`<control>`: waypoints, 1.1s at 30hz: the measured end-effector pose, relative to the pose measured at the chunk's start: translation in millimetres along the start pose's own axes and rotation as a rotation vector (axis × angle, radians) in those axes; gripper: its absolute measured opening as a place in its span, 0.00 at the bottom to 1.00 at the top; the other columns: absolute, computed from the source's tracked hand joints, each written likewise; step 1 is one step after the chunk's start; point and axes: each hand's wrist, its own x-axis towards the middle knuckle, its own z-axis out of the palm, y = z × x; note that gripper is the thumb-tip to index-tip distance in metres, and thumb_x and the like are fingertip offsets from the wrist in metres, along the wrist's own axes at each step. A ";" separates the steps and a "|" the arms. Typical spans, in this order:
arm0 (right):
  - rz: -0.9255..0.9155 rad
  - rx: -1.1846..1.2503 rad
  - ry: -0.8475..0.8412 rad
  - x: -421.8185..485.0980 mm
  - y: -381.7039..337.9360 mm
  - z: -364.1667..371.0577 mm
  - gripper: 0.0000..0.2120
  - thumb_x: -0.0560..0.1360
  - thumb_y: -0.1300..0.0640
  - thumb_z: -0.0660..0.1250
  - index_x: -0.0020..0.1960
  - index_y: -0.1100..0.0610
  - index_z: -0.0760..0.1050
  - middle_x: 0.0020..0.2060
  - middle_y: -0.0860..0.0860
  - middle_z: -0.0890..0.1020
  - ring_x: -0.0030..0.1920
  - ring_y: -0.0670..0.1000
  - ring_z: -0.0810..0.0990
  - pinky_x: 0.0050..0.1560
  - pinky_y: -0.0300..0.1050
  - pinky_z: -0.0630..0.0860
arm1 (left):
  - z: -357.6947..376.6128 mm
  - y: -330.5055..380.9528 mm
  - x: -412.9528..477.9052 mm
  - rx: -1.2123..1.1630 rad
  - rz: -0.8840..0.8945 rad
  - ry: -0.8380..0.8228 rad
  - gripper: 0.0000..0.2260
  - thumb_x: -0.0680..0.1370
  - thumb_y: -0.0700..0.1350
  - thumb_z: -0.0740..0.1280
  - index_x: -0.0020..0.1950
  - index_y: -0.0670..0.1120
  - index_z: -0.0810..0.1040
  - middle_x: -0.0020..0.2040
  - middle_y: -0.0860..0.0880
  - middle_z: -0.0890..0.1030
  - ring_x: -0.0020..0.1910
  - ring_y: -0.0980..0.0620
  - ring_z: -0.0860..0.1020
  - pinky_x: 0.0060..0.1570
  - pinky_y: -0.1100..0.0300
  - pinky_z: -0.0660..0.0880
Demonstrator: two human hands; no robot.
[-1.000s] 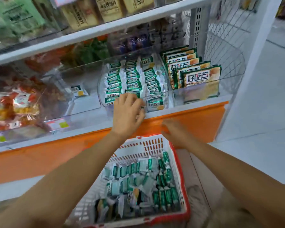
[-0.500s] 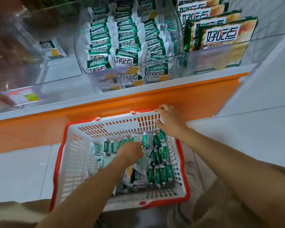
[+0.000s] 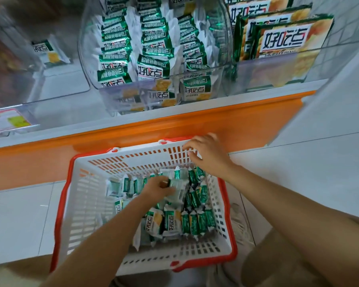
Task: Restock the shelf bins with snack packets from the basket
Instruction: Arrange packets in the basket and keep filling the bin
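Head view: left hand (image 3: 157, 188) reaches into the slotted white plastic basket (image 3: 87, 204), fingers curled round a crinkly green foil snack packet (image 3: 175, 184). Right hand (image 3: 207, 154) hooks its fingers over the basket's red rim. Glossy packets fill the clear rounded shelf bin (image 3: 83, 59).

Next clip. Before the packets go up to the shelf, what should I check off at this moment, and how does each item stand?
1. The left hand grips packets inside the basket: ok.
2. How many packets it holds: cannot tell.
3. The right hand holds the basket's far rim, fingers curled over it: ok.
4. Room in the middle bin, packed in three rows up to its front wall: cannot tell.
5. Room in the left bin, which holds one packet only: ok.
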 end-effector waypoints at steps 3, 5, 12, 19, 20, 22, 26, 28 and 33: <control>0.064 0.185 -0.073 -1.5 -3.7 -5.6 0.11 0.80 0.53 0.64 0.61 0.51 0.77 0.51 0.44 0.81 0.51 0.45 0.78 0.63 0.51 0.69 | -21.9 18.6 -3.5 -0.273 0.025 0.082 0.08 0.74 0.36 0.73 0.43 0.42 0.74 0.38 0.49 0.73 0.40 0.50 0.73 0.41 0.62 0.71; 0.161 0.391 -0.170 -2.3 -10.0 -12.5 0.17 0.78 0.49 0.67 0.66 0.51 0.72 0.55 0.46 0.79 0.54 0.45 0.77 0.59 0.48 0.75 | -31.4 31.0 -6.7 -0.389 0.059 0.096 0.13 0.74 0.35 0.74 0.39 0.44 0.70 0.36 0.49 0.69 0.35 0.53 0.73 0.44 0.61 0.70; 0.252 0.535 -0.188 -2.2 -29.4 -27.5 0.17 0.73 0.51 0.74 0.58 0.49 0.72 0.49 0.42 0.77 0.49 0.47 0.78 0.46 0.41 0.73 | -45.4 51.3 -20.1 -0.468 0.203 0.036 0.13 0.75 0.39 0.73 0.41 0.46 0.69 0.35 0.41 0.73 0.36 0.51 0.80 0.49 0.51 0.70; 0.435 0.818 0.036 2.2 -46.8 -51.2 0.19 0.75 0.52 0.72 0.62 0.53 0.69 0.51 0.55 0.78 0.48 0.52 0.80 0.45 0.47 0.80 | -49.4 67.3 -40.8 -0.217 0.547 0.257 0.19 0.79 0.39 0.67 0.64 0.57 0.70 0.61 0.53 0.74 0.56 0.47 0.77 0.45 0.60 0.76; 0.461 0.853 0.043 2.8 -48.0 -53.9 0.19 0.75 0.53 0.72 0.61 0.54 0.69 0.52 0.56 0.78 0.47 0.52 0.81 0.42 0.45 0.80 | -50.7 66.8 -42.6 -0.114 0.627 0.254 0.20 0.77 0.40 0.68 0.64 0.59 0.69 0.62 0.52 0.72 0.59 0.49 0.75 0.50 0.59 0.75; 0.494 0.898 0.045 3.4 -51.6 -59.9 0.19 0.74 0.53 0.73 0.61 0.54 0.69 0.54 0.55 0.77 0.45 0.52 0.81 0.39 0.42 0.78 | -51.1 69.8 -45.2 0.055 0.751 0.254 0.24 0.74 0.43 0.73 0.66 0.57 0.69 0.64 0.53 0.70 0.62 0.53 0.72 0.58 0.61 0.72; 0.470 0.976 0.024 1.1 -65.1 -82.1 0.18 0.75 0.48 0.71 0.59 0.55 0.71 0.47 0.53 0.82 0.37 0.50 0.81 0.41 0.45 0.79 | -50.5 92.6 -53.9 0.091 0.837 0.375 0.18 0.75 0.45 0.73 0.62 0.53 0.73 0.57 0.53 0.77 0.54 0.55 0.76 0.54 0.58 0.76; 0.383 0.980 0.026 -0.3 -70.8 -97.1 0.13 0.80 0.46 0.63 0.52 0.55 0.75 0.34 0.51 0.82 0.31 0.49 0.78 0.38 0.44 0.75 | -55.8 103.2 -58.5 0.029 0.791 0.381 0.10 0.79 0.46 0.69 0.59 0.51 0.75 0.49 0.50 0.81 0.46 0.50 0.80 0.46 0.47 0.78; 0.229 0.752 0.071 0.3 -70.4 -122.9 0.07 0.78 0.52 0.66 0.55 0.47 0.78 0.45 0.49 0.80 0.43 0.44 0.77 0.41 0.38 0.74 | -69.2 124.2 -74.8 -0.170 0.698 0.295 0.10 0.81 0.51 0.65 0.58 0.48 0.78 0.46 0.44 0.84 0.43 0.47 0.83 0.47 0.42 0.80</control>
